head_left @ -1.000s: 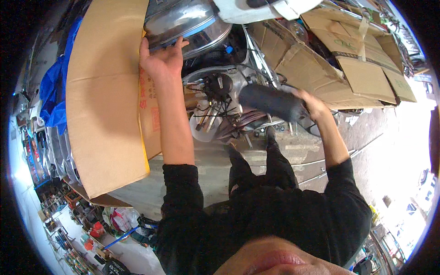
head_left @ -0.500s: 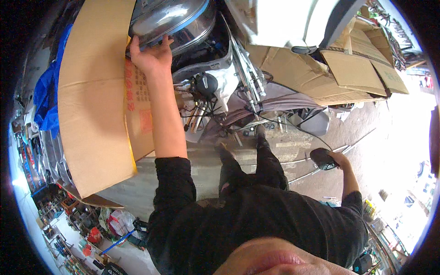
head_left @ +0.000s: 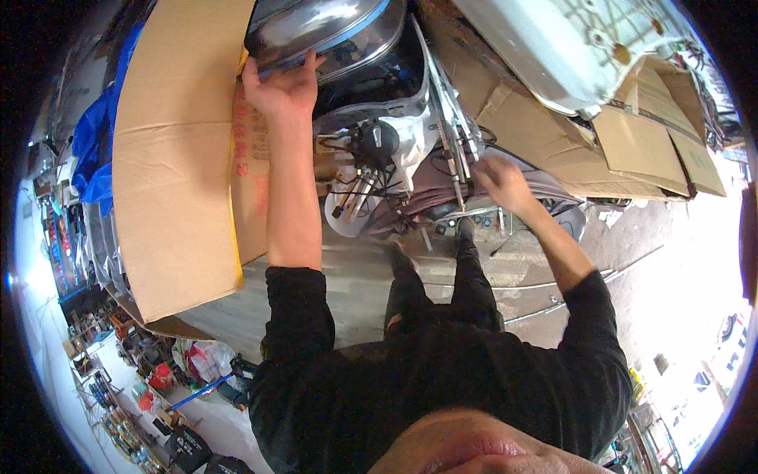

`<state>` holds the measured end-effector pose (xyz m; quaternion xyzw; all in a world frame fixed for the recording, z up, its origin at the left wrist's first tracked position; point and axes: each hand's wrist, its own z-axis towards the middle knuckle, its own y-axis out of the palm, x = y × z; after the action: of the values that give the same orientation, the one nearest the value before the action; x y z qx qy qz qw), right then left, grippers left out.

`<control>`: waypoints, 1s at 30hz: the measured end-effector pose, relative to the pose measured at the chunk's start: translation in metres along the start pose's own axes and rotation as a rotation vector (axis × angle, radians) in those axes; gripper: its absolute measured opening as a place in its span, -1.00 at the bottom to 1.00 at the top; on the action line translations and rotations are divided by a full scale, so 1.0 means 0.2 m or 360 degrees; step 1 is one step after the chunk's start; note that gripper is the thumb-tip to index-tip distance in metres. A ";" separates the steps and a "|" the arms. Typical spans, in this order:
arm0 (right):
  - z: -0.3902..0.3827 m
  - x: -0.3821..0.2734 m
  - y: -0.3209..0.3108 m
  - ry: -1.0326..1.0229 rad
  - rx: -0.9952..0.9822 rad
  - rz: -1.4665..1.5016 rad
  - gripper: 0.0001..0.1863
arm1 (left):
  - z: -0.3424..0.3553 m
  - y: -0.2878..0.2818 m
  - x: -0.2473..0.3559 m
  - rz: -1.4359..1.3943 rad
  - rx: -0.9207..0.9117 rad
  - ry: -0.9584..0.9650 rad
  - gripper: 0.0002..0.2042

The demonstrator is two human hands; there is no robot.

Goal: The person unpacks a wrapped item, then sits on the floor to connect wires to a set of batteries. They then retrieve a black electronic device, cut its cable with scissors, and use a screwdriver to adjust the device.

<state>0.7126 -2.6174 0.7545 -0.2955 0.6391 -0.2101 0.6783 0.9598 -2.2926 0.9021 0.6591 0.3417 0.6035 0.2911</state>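
My left hand (head_left: 284,91) is raised under the lower rim of a glossy grey, rounded shell (head_left: 316,35) with a blue edge strip. Its thumb and fingers are spread apart along that rim and hold it. Beside its forearm stands a tall brown cardboard flap (head_left: 178,158). Over the pile, my right hand (head_left: 504,182) is close to a bundle of thin metal rods (head_left: 452,130); its fingers are bent and smeared, so I cannot tell whether they touch the rods. Below the shell lie a round black part (head_left: 377,141) with cables and a crumpled grey-brown cloth (head_left: 418,193).
A large white moulded panel (head_left: 560,47) hangs at the upper right above opened cardboard boxes (head_left: 643,146). Blue sheeting (head_left: 95,162) bulges at the far left. Long thin rods (head_left: 584,286) lie on the floor at right. Cluttered shelves (head_left: 103,411) fill the lower left.
My right hand has moved from the far right in toward the metal rods; the black oval object it held on a cord no longer shows. My left hand stays at the shell's rim.
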 end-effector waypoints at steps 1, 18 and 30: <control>0.24 -0.25 0.03 -0.0114 0.0132 0.0201 -0.82 | 0.01 -0.03 0.03 0.0001 -0.0028 0.0006 -0.32; 2.27 -0.20 1.60 -0.0430 -0.0333 -0.0465 -0.33 | 0.04 -0.06 0.13 -0.0682 -0.0316 -0.0313 0.08; 1.79 -0.46 0.85 -0.0066 -0.0976 -0.0988 -0.13 | 0.00 -0.08 0.11 -0.0671 -0.0134 -0.0250 0.03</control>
<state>1.0434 -2.3837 0.7124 -0.6656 0.5392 -0.1984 0.4764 0.9599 -2.2646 0.9020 0.6053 0.4226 0.4898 0.4638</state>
